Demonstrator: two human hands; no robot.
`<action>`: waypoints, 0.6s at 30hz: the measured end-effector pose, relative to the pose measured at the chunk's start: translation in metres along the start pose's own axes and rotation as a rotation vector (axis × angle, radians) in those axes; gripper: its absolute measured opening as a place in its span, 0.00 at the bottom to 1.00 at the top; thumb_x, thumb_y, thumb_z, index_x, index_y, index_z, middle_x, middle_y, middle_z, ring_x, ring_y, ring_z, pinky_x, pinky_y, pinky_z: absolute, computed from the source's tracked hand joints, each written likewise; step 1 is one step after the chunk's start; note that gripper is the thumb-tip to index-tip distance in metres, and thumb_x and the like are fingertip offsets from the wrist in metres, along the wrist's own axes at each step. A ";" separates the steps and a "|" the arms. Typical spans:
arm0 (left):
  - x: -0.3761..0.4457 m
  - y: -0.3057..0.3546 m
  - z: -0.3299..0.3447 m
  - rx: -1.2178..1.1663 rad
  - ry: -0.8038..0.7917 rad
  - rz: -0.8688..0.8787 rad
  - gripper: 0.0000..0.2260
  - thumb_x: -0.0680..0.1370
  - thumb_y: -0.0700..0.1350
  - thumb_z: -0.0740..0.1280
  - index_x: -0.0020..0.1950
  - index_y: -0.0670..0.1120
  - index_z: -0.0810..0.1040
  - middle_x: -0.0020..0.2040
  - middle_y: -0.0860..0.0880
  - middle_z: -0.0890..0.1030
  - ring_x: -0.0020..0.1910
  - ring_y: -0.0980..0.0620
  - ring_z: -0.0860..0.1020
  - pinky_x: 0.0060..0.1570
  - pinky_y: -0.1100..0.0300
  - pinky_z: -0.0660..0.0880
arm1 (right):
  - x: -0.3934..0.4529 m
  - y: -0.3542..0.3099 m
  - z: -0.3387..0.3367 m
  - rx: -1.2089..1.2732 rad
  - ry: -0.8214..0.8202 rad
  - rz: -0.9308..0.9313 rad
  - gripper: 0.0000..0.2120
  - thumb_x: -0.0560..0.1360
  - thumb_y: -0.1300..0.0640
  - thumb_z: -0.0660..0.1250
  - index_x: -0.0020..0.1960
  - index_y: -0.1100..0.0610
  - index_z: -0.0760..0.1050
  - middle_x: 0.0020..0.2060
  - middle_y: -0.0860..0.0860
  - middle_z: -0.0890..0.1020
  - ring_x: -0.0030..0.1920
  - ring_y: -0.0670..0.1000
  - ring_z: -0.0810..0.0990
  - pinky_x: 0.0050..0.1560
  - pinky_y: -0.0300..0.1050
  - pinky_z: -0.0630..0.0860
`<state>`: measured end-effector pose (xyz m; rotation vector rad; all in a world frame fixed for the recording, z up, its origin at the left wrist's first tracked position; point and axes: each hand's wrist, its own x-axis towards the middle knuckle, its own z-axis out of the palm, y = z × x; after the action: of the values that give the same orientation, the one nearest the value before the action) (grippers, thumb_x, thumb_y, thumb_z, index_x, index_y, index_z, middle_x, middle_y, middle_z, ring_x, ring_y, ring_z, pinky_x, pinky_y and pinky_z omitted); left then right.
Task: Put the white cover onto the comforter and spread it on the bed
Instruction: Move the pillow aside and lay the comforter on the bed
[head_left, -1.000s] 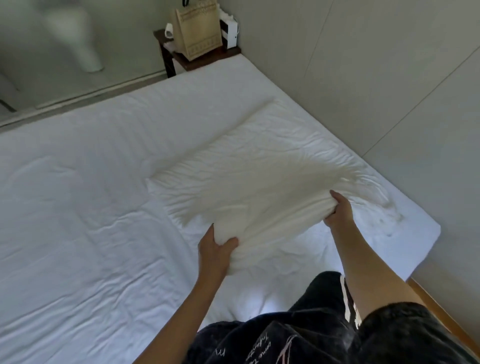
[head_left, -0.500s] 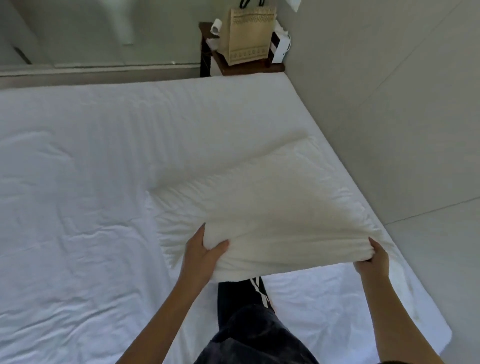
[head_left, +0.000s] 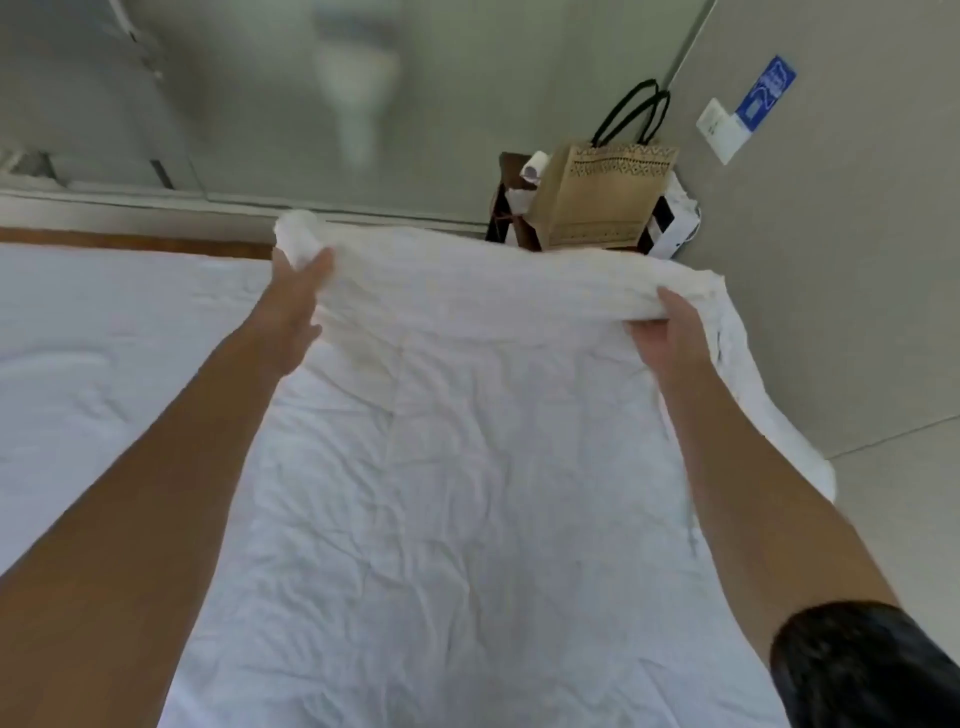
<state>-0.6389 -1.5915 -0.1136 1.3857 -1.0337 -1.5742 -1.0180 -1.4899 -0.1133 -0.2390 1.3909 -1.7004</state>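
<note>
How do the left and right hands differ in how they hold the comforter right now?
The left hand grips a bunched corner of the comforter at its far left end, higher in view; the right hand holds the folded far edge lower, nearer the wall. The left shows its back, the right its thumb side. Both arms are stretched forward, holding the same raised edge.
</note>
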 end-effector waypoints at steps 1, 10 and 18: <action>0.010 0.005 0.005 0.131 -0.039 -0.019 0.37 0.79 0.59 0.63 0.80 0.53 0.44 0.79 0.49 0.57 0.76 0.47 0.59 0.72 0.46 0.58 | 0.013 0.000 0.020 -0.046 -0.041 -0.034 0.06 0.78 0.56 0.64 0.55 0.51 0.72 0.54 0.55 0.75 0.53 0.54 0.78 0.61 0.54 0.74; -0.032 -0.283 -0.023 1.223 -0.131 0.227 0.33 0.79 0.62 0.52 0.80 0.47 0.49 0.77 0.35 0.58 0.76 0.36 0.59 0.71 0.39 0.61 | -0.031 0.285 -0.022 -1.437 -0.090 -0.311 0.30 0.78 0.42 0.58 0.74 0.58 0.64 0.68 0.62 0.71 0.69 0.62 0.70 0.70 0.52 0.63; -0.030 -0.495 -0.092 1.495 -0.141 0.083 0.32 0.78 0.66 0.47 0.69 0.44 0.68 0.71 0.32 0.66 0.66 0.34 0.68 0.58 0.30 0.62 | -0.112 0.529 -0.163 -1.731 -0.046 -0.471 0.29 0.79 0.39 0.45 0.76 0.52 0.57 0.78 0.53 0.52 0.78 0.50 0.51 0.74 0.53 0.51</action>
<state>-0.5643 -1.3908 -0.5701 2.0269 -2.5431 -0.6541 -0.7883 -1.2778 -0.5833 -1.5814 2.5168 -0.2845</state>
